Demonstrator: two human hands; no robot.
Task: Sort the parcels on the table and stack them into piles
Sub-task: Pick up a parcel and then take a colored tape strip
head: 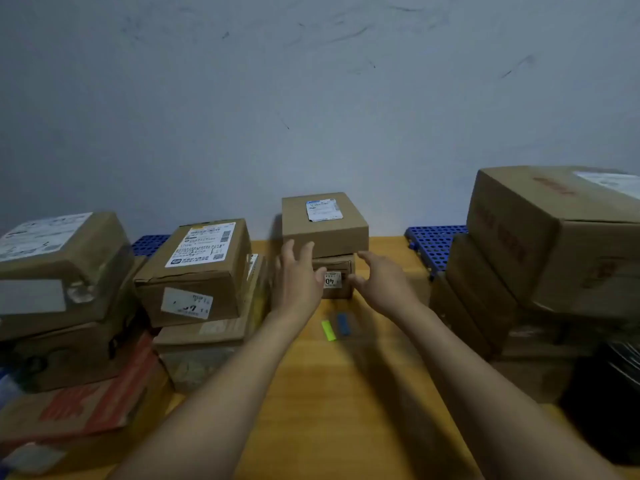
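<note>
In the head view, a wooden table (346, 393) runs away to a pale wall (311, 98), with cardboard parcels in piles along it. At the far middle stands a pile of 2: a top box (323, 225) with a white label on its upper face sits on a smaller lower box (337, 277) that bears a small sticker on its near face. The left hand (298, 278) reaches in at the left of this pile, fingers (292, 252) spread wide and upright against the near face of the top box, the thumb close to the lower box; whether it presses on the cardboard I cannot tell. The right hand (382, 282) comes in at the right, fingers wide and curled toward the lower box, gripping nothing. On the table just near the hands lie a yellow-green strip (328, 330) and a blue strip (342, 323), side by side. To the left is a labelled box (195, 271) on flatter parcels, and further left a taller pile topped by another labelled box (59, 268), with a red-printed flat carton (86, 407) beneath. On the right a large carton (561, 237) tops a leaning pile, and blue perforated panels (434, 240) show behind it.
</note>
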